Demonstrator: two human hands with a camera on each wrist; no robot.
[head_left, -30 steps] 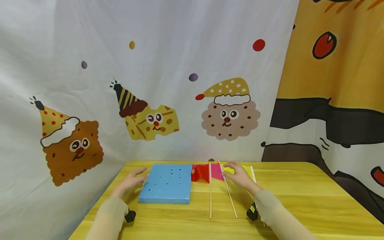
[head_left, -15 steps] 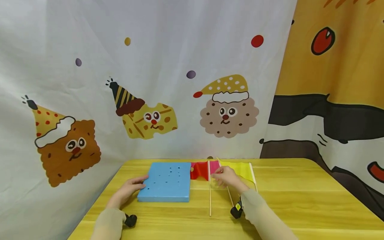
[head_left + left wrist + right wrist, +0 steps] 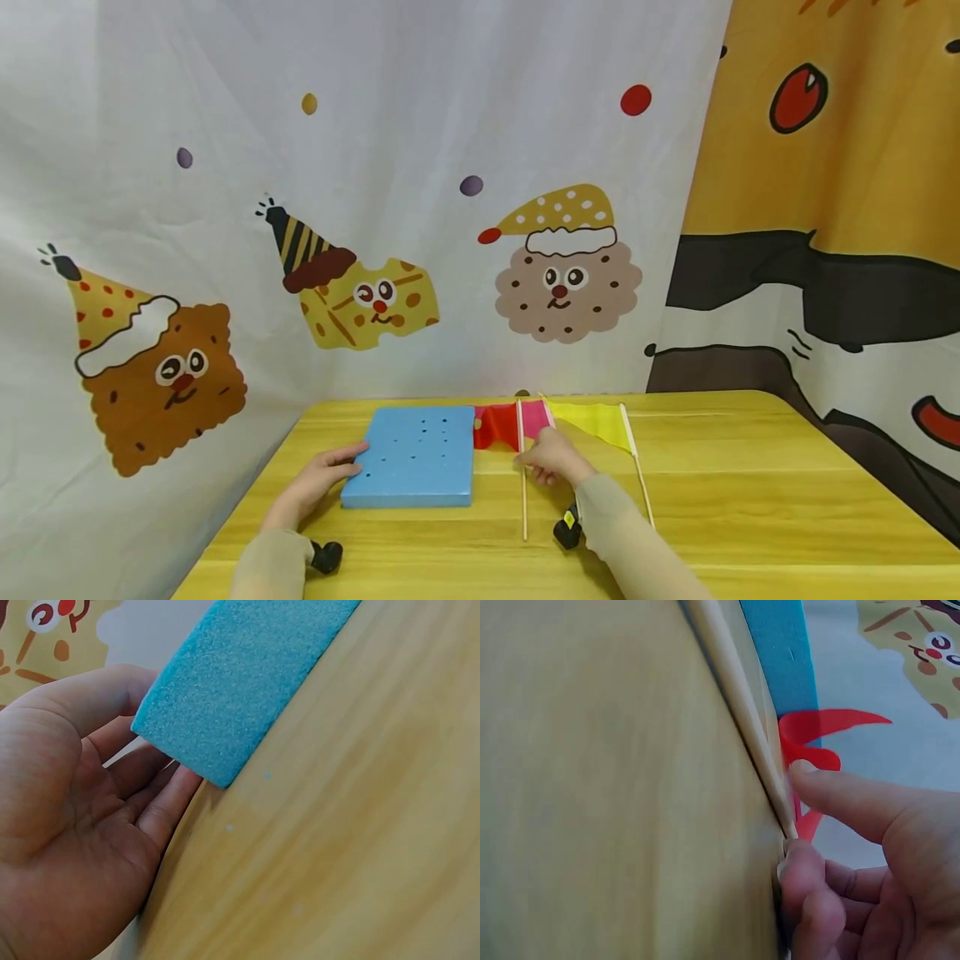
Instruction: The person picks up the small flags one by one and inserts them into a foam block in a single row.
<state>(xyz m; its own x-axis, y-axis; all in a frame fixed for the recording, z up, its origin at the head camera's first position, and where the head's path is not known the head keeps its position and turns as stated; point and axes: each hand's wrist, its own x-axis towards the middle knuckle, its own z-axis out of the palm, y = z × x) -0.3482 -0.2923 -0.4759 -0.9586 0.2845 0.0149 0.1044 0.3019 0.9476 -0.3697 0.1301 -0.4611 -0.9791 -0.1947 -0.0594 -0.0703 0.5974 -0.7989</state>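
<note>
As the right hand has passed from above the yellow flag toward 8 o'clock, its bent fingers now reach the stick of the red flag; whether they grip it cannot be told. This appears to make the red flag the piece in hand. It lies on the worktop between 2 and 3 o'clock of the blue block, whose 9 o'clock edge the left hand touches, fingers loosely extended.
</note>
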